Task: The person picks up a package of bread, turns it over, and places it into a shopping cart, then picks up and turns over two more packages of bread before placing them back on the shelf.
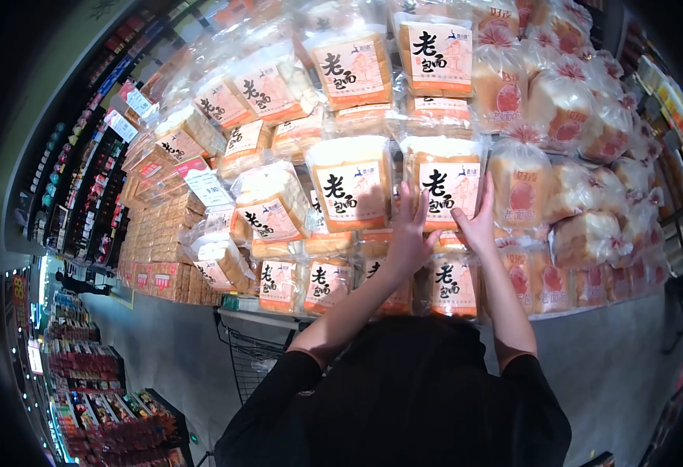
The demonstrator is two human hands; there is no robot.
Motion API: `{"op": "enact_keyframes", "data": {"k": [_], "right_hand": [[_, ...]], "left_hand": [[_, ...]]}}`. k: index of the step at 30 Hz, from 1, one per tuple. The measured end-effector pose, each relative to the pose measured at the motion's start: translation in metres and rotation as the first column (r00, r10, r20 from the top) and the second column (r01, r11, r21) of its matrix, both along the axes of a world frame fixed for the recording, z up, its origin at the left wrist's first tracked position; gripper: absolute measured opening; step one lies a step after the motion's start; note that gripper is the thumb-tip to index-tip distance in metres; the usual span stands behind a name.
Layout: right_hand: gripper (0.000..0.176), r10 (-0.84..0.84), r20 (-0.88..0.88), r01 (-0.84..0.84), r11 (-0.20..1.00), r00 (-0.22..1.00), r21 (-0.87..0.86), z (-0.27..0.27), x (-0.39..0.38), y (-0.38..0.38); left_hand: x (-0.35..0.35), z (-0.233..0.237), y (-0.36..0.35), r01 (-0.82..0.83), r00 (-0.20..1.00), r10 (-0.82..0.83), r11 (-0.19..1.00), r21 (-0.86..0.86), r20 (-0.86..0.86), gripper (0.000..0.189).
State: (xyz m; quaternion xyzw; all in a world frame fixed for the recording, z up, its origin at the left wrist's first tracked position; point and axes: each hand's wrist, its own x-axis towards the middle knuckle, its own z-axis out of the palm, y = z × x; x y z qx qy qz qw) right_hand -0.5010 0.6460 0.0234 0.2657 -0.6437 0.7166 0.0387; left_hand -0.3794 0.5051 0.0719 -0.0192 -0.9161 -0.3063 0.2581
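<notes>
A clear bag of sliced bread [441,156] with a pale orange label stands upright in front of me in the stack. At its right edge is my right hand [476,224], thumb on the lower front and fingers along the side, gripping it. My left hand [411,237] has its fingers stretched upward and apart at the bag's lower left edge. Just left of that hand stands a matching bread bag [349,175]. Below my hands runs a front row of the same kind, including one bread bag [453,286] under my right wrist.
Round-topped bread bags with red print [522,183] fill the right side. Flat packs of brown baked goods [158,233] are piled left, near a price card [205,185]. A wire cart [249,358] stands below the display's edge. Shelves of goods [84,171] line the far left.
</notes>
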Motion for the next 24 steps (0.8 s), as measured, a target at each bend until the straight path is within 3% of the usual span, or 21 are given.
{"op": "enact_keyframes", "data": {"k": [4, 10, 13, 16, 21, 22, 24], "right_hand": [[0.111, -0.070, -0.069, 0.073, 0.997, 0.995, 0.039, 0.007, 0.013, -0.002], [0.107, -0.118, -0.090, 0.127, 0.987, 0.989, 0.097, 0.017, 0.026, 0.000], [0.105, -0.122, -0.092, 0.131, 0.986, 0.988, 0.102, 0.014, 0.027, 0.001], [0.100, -0.187, -0.117, 0.199, 0.975, 0.975, 0.102, 0.016, 0.033, 0.004], [0.075, -0.286, -0.257, 0.310, 0.949, 0.923, 0.056, 0.035, 0.070, 0.015], [0.069, -0.242, -0.310, 0.276, 0.959, 0.919, 0.070, 0.037, 0.079, 0.014], [0.057, -0.134, -0.405, 0.193, 0.975, 0.904, 0.107, 0.039, 0.100, 0.009]], "left_hand": [[0.007, 0.003, 0.002, 0.024, 0.999, -0.022, 0.999, 0.045, -0.045, 0.089], [0.027, 0.011, -0.001, 0.063, 0.996, -0.063, 0.998, 0.006, 0.066, 0.093], [0.038, 0.005, -0.003, 0.102, 0.994, -0.099, 0.990, 0.100, -0.036, 0.084], [0.063, -0.002, -0.007, 0.119, 0.993, -0.118, 0.990, 0.073, -0.016, 0.065], [0.122, -0.025, -0.017, 0.137, 0.991, -0.134, 0.971, 0.196, -0.032, 0.017], [0.137, -0.026, -0.019, 0.124, 0.992, -0.117, 0.972, 0.200, -0.044, 0.010], [0.172, -0.039, -0.025, -0.056, 0.991, 0.021, 0.961, 0.271, 0.131, 0.009]]}}
